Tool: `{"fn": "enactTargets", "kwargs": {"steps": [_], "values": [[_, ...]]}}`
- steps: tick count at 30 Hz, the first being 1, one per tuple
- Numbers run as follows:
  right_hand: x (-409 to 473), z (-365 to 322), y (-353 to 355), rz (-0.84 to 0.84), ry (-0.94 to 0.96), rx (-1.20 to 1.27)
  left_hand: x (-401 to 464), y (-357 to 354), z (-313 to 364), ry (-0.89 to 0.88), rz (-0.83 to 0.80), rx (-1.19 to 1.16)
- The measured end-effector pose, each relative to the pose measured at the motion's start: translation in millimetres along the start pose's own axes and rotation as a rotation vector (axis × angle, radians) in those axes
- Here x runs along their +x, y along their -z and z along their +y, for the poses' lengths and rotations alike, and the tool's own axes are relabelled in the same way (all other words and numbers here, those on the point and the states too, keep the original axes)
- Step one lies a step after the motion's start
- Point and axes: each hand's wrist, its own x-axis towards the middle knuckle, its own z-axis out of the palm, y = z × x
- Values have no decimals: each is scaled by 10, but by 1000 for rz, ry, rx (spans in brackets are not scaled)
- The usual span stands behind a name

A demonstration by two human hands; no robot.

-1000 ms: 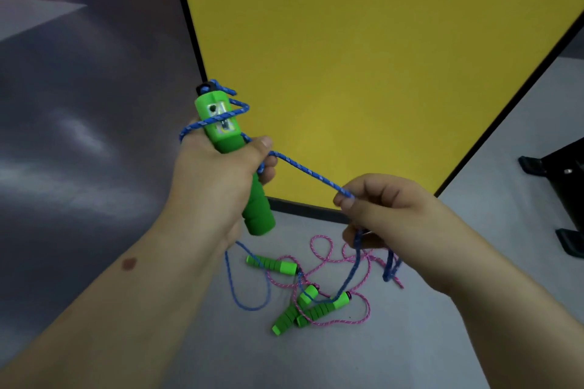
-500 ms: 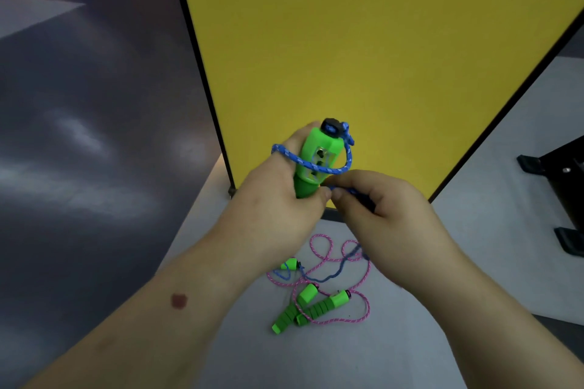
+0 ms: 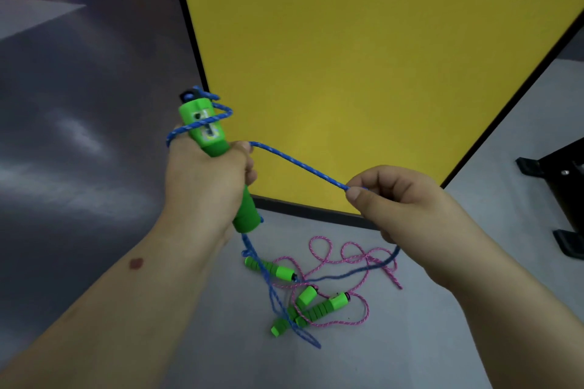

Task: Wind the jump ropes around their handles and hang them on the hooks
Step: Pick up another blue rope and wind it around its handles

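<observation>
Gripping the green handle (image 3: pixel 218 148) upright, the left hand (image 3: pixel 205 180) holds it with blue rope (image 3: pixel 300 164) looped round its top; the right hand (image 3: pixel 395 196) pinches that rope, stretched between both hands. Other handles (image 3: pixel 322 306) and pink rope (image 3: pixel 347 259) lie on the floor (image 3: pixel 442 341) below.

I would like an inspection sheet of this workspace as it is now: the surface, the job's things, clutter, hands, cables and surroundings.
Surface: grey floor, where the loose ropes lie.
Job's things: green handle held upright, with a few loose turns of blue rope round its top; pink rope tangled on the floor with three more green handles.
Clutter: nothing seen.
Hands: left hand grips the handle; right hand pinches the blue rope, stretched between the two hands.
Cables: nothing seen besides the ropes.
Surroundings: yellow panel with a dark frame; black stand at the right edge; no hooks in view.
</observation>
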Motion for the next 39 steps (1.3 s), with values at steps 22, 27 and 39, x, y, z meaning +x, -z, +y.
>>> {"fn": "enactTargets", "kwargs": {"steps": [22, 27, 39], "values": [[-20, -140, -105, -82, 80, 396, -317, -137, 32, -94, -514, 178], [-7, -138, -9, 37, 51, 409, -140, -101, -53, 120, -212, -27], [-52, -143, -98, 197, 108, 138, -244, -61, 82, -46, -298, 400]]}}
